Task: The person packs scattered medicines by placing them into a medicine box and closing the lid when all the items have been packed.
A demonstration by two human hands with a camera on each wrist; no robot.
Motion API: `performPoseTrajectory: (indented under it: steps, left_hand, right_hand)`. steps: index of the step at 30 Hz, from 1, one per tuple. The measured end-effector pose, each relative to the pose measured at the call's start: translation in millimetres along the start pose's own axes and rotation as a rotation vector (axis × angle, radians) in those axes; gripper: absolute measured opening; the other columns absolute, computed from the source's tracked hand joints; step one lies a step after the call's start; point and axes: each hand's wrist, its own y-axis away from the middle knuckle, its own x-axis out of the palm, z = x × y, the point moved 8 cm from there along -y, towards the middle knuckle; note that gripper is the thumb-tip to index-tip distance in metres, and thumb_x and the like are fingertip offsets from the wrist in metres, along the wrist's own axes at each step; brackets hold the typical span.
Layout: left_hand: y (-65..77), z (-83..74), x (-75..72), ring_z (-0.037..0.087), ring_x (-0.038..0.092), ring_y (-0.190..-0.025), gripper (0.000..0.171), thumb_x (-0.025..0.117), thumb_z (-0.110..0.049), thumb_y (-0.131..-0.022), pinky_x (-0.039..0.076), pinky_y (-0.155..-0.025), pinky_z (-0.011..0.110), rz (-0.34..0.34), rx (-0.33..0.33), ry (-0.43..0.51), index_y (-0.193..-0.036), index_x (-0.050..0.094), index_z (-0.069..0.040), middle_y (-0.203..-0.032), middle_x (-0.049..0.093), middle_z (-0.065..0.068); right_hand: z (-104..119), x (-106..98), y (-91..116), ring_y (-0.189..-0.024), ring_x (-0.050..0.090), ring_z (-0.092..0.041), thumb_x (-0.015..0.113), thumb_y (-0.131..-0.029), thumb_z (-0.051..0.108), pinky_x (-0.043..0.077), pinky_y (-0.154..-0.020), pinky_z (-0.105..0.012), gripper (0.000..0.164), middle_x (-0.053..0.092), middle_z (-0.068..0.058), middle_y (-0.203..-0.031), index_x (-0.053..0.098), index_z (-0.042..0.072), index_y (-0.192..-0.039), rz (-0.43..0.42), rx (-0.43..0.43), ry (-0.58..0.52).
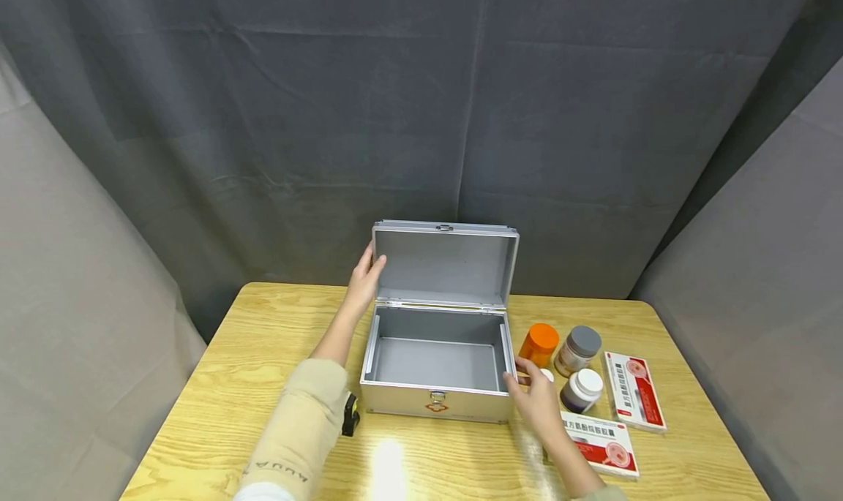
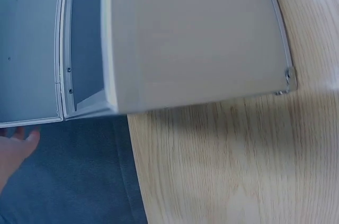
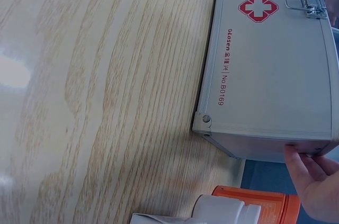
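A metal first-aid box point(image 1: 435, 402) stands on the table with its lid point(image 1: 448, 263) raised. Its grey inside holds nothing visible. My left hand point(image 1: 364, 285) holds the lid's left edge, thumb at the front and fingers partly hidden behind; in the left wrist view the hand point(image 2: 15, 152) shows at the picture's edge. At the box's right front corner my right hand point(image 1: 535, 398) touches the side wall, as the right wrist view shows with the hand point(image 3: 318, 187) against it. A red cross emblem point(image 3: 258, 8) and a latch point(image 3: 307, 6) mark the front.
Right of the box are an orange bottle point(image 1: 540, 344), a grey-capped bottle point(image 1: 578, 349), a white-capped dark bottle point(image 1: 582, 390) and two medicine boxes, one upright point(image 1: 635, 391) and one crosswise point(image 1: 601, 444). A small black-and-yellow object point(image 1: 350, 415) lies by the left sleeve. A dark curtain point(image 1: 421, 121) hangs behind.
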Motion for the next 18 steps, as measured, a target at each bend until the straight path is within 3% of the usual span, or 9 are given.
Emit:
performPoseTrajectory:
  steps: [2, 5, 10, 14, 18]
  left_hand:
    - [4.4, -0.4, -0.8, 0.030, 0.020, -0.136, 0.061, 0.046, -0.025, -0.095, 0.018, -0.110, 0.041, 0.014, 0.006, -0.089, -0.146, 0.018, -0.007, -0.149, 0.021, 0.015]
    - [15.1, -1.4, -3.7, 0.032, 0.020, -0.136, 0.068, 0.051, -0.031, -0.092, 0.018, -0.108, 0.048, 0.016, 0.030, -0.334, -0.147, 0.016, -0.011, -0.150, 0.019, 0.013]
    - [37.8, -7.7, -10.9, 0.034, 0.025, -0.133, 0.076, 0.056, -0.039, -0.085, 0.018, -0.105, 0.055, -0.051, 0.160, -0.767, -0.145, 0.021, -0.009, -0.148, 0.023, 0.013]
    - [57.5, -5.5, -14.3, 0.032, 0.030, -0.130, 0.075, 0.058, -0.041, -0.081, 0.018, -0.106, 0.052, -0.081, 0.225, -0.915, -0.141, 0.029, -0.007, -0.143, 0.032, 0.014]
    - [76.8, 4.3, -11.3, 0.033, 0.032, -0.128, 0.073, 0.056, -0.046, -0.081, 0.017, -0.106, 0.052, -0.018, 0.225, -0.992, -0.138, 0.034, -0.006, -0.138, 0.038, 0.015]
  right_hand:
    - [-0.4, 0.6, -0.2, -0.082, 0.065, -0.033, 0.063, -0.081, 0.003, 0.053, -0.065, -0.028, 0.035, 0.062, -0.026, -0.105, 0.056, -0.009, -0.113, 0.000, 0.003, -0.003]
    - [-1.3, 1.5, -0.1, -0.083, 0.065, -0.033, 0.063, -0.081, 0.003, 0.052, -0.065, -0.027, 0.036, 0.062, -0.026, -0.106, 0.056, -0.009, -0.114, 0.005, 0.013, -0.005]
    - [-3.0, 1.9, -0.6, -0.084, 0.064, -0.033, 0.063, -0.082, 0.004, 0.052, -0.066, -0.026, 0.037, 0.061, -0.025, -0.107, 0.056, -0.008, -0.115, 0.011, 0.026, -0.004]
    - [-2.8, 1.4, 0.0, -0.084, 0.064, -0.033, 0.062, -0.082, 0.004, 0.052, -0.066, -0.026, 0.037, 0.061, -0.026, -0.107, 0.055, -0.009, -0.115, 0.013, 0.026, -0.009]
    - [-2.7, 0.4, 1.7, -0.085, 0.064, -0.033, 0.062, -0.082, 0.004, 0.052, -0.066, -0.027, 0.037, 0.061, -0.026, -0.108, 0.055, -0.009, -0.116, 0.017, 0.031, -0.010]
